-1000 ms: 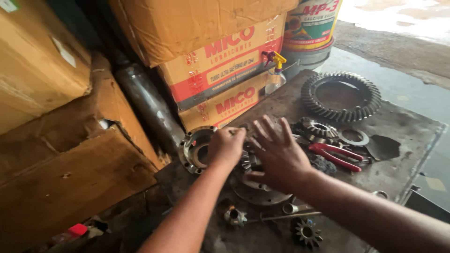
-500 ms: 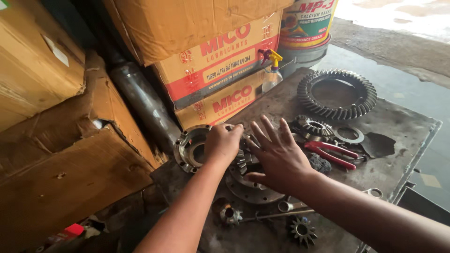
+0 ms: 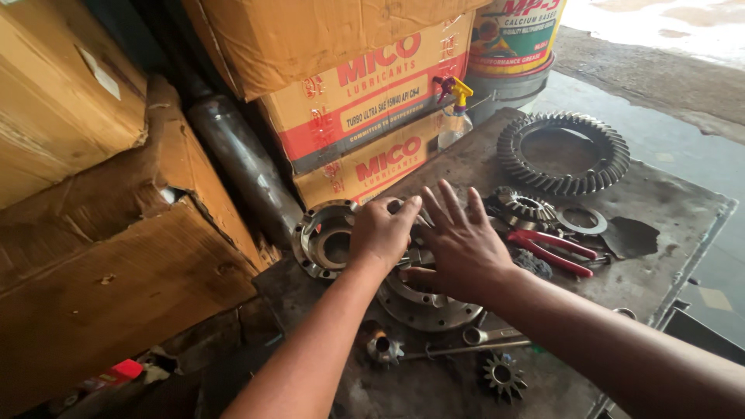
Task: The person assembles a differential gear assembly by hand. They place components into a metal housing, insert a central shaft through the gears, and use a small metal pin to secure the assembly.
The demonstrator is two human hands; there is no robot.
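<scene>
Far left: big brown cardboard boxes [image 3: 93, 256], torn at the edges, top one cut off by the frame. Next to them a dull metal pipe [image 3: 244, 167], leaning, top end lost in shadow. Behind it more stacked boxes with red bands [image 3: 365, 93].

On the dirty metal table [image 3: 683, 202]: a round metal housing half [image 3: 322, 237] with bolt holes, standing on edge by the boxes. Right beside it the left hand [image 3: 380, 231], curled over a small part. Fingers closed down, but the part itself hidden under the hand, so cannot tell what is gripped. Touching it, the right hand [image 3: 464, 244], flat and spread wide, fingers apart, resting on top of the same hidden part, holding nothing that shows. Below both hands a second round housing half [image 3: 427, 304], lying flat, mostly covered by the wrists.

Near the bottom edge: a small metal piece [image 3: 382, 347], a thin wrench [image 3: 485, 337], a little gear [image 3: 503, 376].

Right of the hands: a small bevel gear [image 3: 524, 206], red-handled pliers [image 3: 555, 248], a flat washer [image 3: 582, 221], a dark rag [image 3: 632, 237]. Further back a big toothed ring gear [image 3: 563, 151], a spray bottle [image 3: 454, 116], and a bucket [image 3: 512, 46], top cut off.
</scene>
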